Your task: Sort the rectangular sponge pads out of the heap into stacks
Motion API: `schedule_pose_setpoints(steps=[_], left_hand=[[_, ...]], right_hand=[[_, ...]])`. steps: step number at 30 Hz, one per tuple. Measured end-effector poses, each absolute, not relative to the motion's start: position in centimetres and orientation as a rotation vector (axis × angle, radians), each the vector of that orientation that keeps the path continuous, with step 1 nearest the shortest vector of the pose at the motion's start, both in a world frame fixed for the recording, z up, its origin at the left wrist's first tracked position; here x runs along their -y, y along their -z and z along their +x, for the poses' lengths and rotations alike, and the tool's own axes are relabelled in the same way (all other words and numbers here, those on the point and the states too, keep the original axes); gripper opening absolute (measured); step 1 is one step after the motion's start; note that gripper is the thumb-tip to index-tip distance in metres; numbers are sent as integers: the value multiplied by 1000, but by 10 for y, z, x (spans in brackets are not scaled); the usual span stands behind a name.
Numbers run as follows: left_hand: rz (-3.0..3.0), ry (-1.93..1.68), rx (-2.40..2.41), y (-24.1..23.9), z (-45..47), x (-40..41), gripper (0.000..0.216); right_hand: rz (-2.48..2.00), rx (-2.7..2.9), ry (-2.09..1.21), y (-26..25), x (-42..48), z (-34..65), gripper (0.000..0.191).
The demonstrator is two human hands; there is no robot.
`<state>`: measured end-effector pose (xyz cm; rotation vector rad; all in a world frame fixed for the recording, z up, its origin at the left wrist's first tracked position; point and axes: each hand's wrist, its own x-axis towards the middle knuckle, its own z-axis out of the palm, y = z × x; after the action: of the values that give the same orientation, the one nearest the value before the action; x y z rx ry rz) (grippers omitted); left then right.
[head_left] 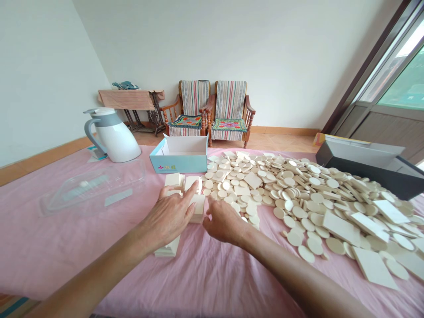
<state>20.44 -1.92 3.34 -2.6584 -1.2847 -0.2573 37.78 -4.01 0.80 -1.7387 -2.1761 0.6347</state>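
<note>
My left hand [170, 214] reaches over the neat stacks of pale wooden square pieces, its fingers stretched out. Its thumb lies at the left side of the nearer square stack [198, 206]. On that stack's other side is my right hand [225, 221], with the index fingertip close to the edge and the other fingers curled in. Whether anything is inside those curled fingers is hidden. Behind the hands stand more square stacks [174, 180], partly covered by my left fingers. Another stack [168, 248] lies below my left wrist.
A big heap of loose wooden discs and squares [285, 185] spreads over the right of the pink cloth [212, 274]. Behind are a light-blue open box [179, 163] and a dark open box [367, 165]. A clear plastic lid [96, 190] and a white jug [117, 139] stand left.
</note>
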Motion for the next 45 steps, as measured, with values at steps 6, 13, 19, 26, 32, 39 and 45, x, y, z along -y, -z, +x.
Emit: schedule_pose_setpoints(steps=[6,13,19,26,32,39,45], left_hand=[[-2455,1055,1314,-43,202,60,34],[-2667,1226,1314,25,220,125,30],[-2690,1180,1405,56,221,126,33],[-2720,1192,1472,58,223,123,34],[-2743,1218,1476,58,222,123,35],[-2751,1277,1506,57,223,123,34],[-2766,1280,1500,57,223,122,38]], right_hand=[[-1361,2198,-497,-13,25,394,69],[-1266,2323,-616,2,20,380,90],[-1312,2246,-594,7,20,370,91],[-1233,2318,-557,10,9,368,86],[-1265,2410,-576,3,8,371,95],[-1187,2446,-525,9,-1,371,90],[-1228,2460,-518,6,1,368,89]])
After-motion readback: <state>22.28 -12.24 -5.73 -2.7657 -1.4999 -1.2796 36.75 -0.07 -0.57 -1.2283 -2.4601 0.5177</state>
